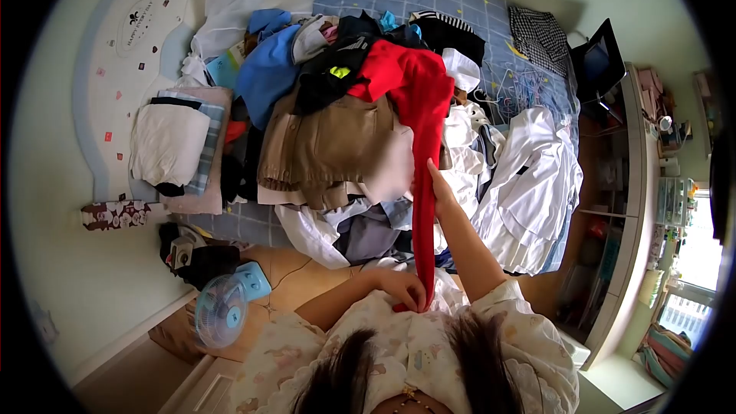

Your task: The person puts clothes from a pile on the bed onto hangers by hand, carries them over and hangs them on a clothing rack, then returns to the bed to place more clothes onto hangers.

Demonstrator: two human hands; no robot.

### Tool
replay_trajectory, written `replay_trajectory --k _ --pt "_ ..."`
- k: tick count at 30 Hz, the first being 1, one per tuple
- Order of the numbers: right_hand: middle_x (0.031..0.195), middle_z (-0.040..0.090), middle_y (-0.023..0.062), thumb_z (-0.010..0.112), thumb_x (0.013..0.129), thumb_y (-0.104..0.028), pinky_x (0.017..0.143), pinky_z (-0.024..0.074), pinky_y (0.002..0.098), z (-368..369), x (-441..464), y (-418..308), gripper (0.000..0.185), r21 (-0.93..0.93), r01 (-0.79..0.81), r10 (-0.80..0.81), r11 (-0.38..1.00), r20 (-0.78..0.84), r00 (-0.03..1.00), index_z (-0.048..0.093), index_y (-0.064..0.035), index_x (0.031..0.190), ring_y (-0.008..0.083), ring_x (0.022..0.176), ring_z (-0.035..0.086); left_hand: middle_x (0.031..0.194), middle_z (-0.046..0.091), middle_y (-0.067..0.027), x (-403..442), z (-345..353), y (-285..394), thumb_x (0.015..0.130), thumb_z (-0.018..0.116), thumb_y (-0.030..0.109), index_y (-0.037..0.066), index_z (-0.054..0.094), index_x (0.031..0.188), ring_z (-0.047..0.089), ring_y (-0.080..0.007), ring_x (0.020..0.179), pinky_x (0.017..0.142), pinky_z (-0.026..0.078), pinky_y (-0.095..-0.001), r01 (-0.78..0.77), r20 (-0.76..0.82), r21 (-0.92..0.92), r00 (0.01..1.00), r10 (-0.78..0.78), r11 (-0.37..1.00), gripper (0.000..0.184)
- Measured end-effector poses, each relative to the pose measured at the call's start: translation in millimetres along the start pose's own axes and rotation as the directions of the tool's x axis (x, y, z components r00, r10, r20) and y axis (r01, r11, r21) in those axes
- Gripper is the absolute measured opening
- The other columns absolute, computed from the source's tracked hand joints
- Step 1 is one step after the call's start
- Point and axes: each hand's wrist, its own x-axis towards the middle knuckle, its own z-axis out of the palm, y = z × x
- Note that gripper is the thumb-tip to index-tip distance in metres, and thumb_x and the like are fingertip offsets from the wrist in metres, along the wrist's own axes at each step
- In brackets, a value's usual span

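A red garment [406, 69] lies over the top of a clothes pile on the bed, and a long narrow part of it runs down toward my body. My left hand [402, 287] is closed on the lower end of this strip, close to my waist. Farther up, my right hand [438, 188] grips the strip's right edge, its fingers partly hidden behind the fabric. Left of the strip sits a brown jacket [330, 146]. A black garment with a neon patch [330, 69] touches the red one.
White clothing [529, 184] and a tangle of hangers [515, 92] lie on the bed's right side. A folded stack [172, 146] is at the left. A small fan [221, 310] stands on the floor. Shelving [617, 261] lines the right wall.
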Motion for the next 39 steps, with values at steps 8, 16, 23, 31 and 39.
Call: replay_trajectory --k 8,16,23,31,39 --pt "0.058 0.043 -0.0029 0.049 0.089 -0.006 0.044 0.0308 0.0229 -10 -114 -14 0.011 -0.328 0.454 -0.323 0.829 0.382 0.866 0.057 -0.0051 0.097 0.006 0.047 0.038 0.119 0.058 -0.005 -47 -36 -40 0.092 0.054 0.042 0.01 0.047 0.129 0.055 -0.0162 0.107 0.093 0.043 -0.0343 -0.386 -0.879 -0.315 0.463 -0.114 0.867 0.049" --pt "0.086 0.063 0.0038 0.059 0.088 -0.011 0.064 0.0472 0.0272 -121 -261 70 0.025 -0.783 0.42 0.278 0.458 0.575 0.77 0.064 0.0008 0.109 0.0105 0.074 0.056 0.122 0.059 -0.0127 26 -41 -1 0.09 0.049 0.053 0.003 0.05 0.127 0.058 -0.0293 0.108 0.093 0.047 -0.0451 -0.737 -0.96 -0.262 0.263 -0.092 0.623 0.062" --pt "0.118 0.055 0.0189 0.072 0.078 -0.012 0.089 0.044 0.0366 -273 -277 139 0.05 -0.739 0.656 -0.496 0.153 0.517 0.698 0.053 -0.0024 0.123 0.0311 0.108 0.053 0.113 0.063 -0.0121 125 41 -52 0.085 0.063 0.013 0.0 0.052 0.124 0.062 -0.0243 0.101 0.089 0.051 -0.0385 -0.492 -0.83 -0.388 0.553 -0.064 0.779 0.042" --pt "0.137 0.04 0.024 0.065 0.069 0.003 0.102 0.0362 0.0442 -266 -302 89 0.089 -0.821 0.52 -0.894 -0.238 0.394 0.213 0.021 -0.0074 0.146 0.0408 0.128 0.038 0.12 0.06 -0.0033 136 164 19 0.061 0.081 -0.002 0.003 0.053 0.124 0.053 -0.0141 0.11 0.096 0.042 -0.0319 0.11 -0.453 0.017 0.887 -0.091 0.994 0.069" --pt "0.087 0.058 0.0029 0.04 0.089 0.001 0.071 0.0432 0.0227 -275 -310 95 0.022 -0.364 0.771 -0.66 0.522 0.4 0.636 0.058 -0.0016 0.1 0.0077 0.081 0.053 0.106 0.067 -0.0025 98 196 50 0.071 0.079 0.003 0.001 0.062 0.113 0.06 -0.0112 0.097 0.087 0.048 -0.0284 0.053 -0.702 0.172 0.707 0.084 0.984 0.045"
